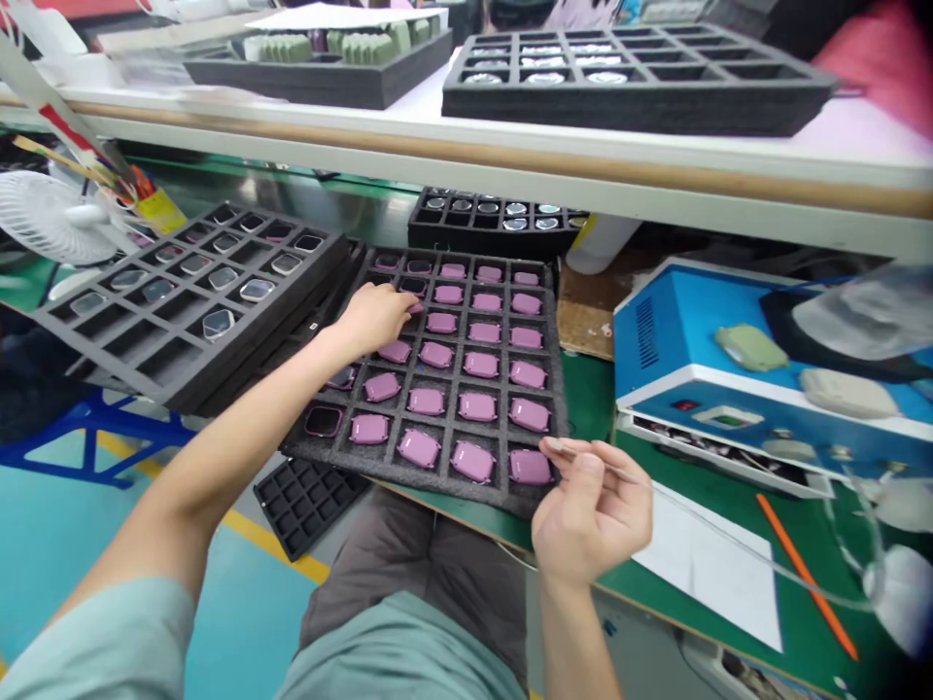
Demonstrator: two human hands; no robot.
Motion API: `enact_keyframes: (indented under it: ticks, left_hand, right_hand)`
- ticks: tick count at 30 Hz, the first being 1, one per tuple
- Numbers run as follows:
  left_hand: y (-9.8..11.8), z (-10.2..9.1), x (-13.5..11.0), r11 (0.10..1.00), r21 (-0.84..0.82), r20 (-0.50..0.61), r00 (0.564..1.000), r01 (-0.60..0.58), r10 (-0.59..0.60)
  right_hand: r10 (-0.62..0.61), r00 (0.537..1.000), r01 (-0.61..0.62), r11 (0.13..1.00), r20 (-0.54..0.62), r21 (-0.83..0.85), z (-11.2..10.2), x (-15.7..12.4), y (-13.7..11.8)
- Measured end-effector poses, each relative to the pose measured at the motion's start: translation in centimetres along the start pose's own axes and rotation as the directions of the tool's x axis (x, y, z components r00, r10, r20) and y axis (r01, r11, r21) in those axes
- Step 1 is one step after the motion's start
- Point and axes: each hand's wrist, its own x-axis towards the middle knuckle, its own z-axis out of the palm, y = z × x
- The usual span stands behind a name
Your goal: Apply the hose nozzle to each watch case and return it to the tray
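My left hand reaches over a black foam tray that holds rows of rounded pink square parts. Its closed fingertips touch a pink part near the tray's upper left, and I cannot tell whether they grip it. My right hand sits at the tray's lower right corner, pinching a slim metal-tipped pen with a clear hose running off to the right. A few slots near the tray's left side show dark, glossy pieces.
A foam tray of clear lenses lies to the left, with a white fan beyond it. A blue machine stands on a green mat to the right, near white paper and an orange pen. A shelf overhead carries more foam trays.
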Motion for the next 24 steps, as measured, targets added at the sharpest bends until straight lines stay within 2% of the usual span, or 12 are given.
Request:
enact_keyframes:
  ticks: [2, 4, 5, 6, 8, 10, 13, 15, 21, 24]
  left_hand:
    - [2.9, 1.2, -2.6, 0.995, -0.094, -0.059, 0.998, -0.028, 0.023]
    - [6.5, 3.4, -5.5, 0.960, -0.271, -0.076, 0.996, -0.072, 0.053]
    - [8.3, 4.6, -7.0, 0.858, -0.508, -0.100, 0.995, -0.074, 0.026]
    - [10.0, 5.9, -8.3, 0.734, -0.676, -0.093, 0.996, -0.058, -0.006]
    - [12.6, 8.0, -10.1, 0.513, -0.859, -0.055, 0.995, -0.007, -0.079]
    - [14.0, 9.3, -10.8, 0.394, -0.918, -0.007, 0.990, 0.051, -0.143]
    - [14.6, 9.9, -10.5, 0.308, -0.946, 0.040, 0.981, 0.097, -0.188]
    - [14.4, 9.9, -10.2, 0.288, -0.953, 0.043, 0.982, 0.095, -0.184]
    - [14.2, 9.7, -10.1, 0.339, -0.941, -0.075, 0.978, -0.005, -0.195]
    - [14.1, 9.8, -10.1, 0.305, -0.952, -0.099, 0.960, -0.014, -0.263]
  right_hand:
    - [-0.014, 1.000, 0.014, 1.000, 0.009, -0.010, 0.0, 0.0, 0.0]
    - [-0.034, 0.999, 0.035, 0.998, 0.031, -0.044, -0.1, 0.0, 0.1]
    - [-0.049, 0.998, 0.052, 0.997, 0.045, -0.063, -0.1, 0.0, 0.2]
    - [-0.066, 0.996, 0.070, 0.995, 0.060, -0.078, -0.2, 0.1, 0.3]
    - [-0.099, 0.991, 0.106, 0.990, 0.085, -0.089, -0.4, 0.2, 0.6]
    - [-0.119, 0.988, 0.129, 0.987, 0.098, -0.097, -0.6, 0.4, 0.8]
    - [-0.132, 0.984, 0.145, 0.982, 0.116, -0.118, -0.7, 0.5, 1.0]
    - [-0.137, 0.982, 0.152, 0.982, 0.129, -0.114, -0.6, 0.5, 0.9]
    - [-0.163, 0.978, 0.172, 0.983, 0.133, -0.060, -0.6, 0.6, 0.8]
    - [-0.172, 0.976, 0.180, 0.982, 0.137, -0.052, -0.5, 0.7, 0.7]
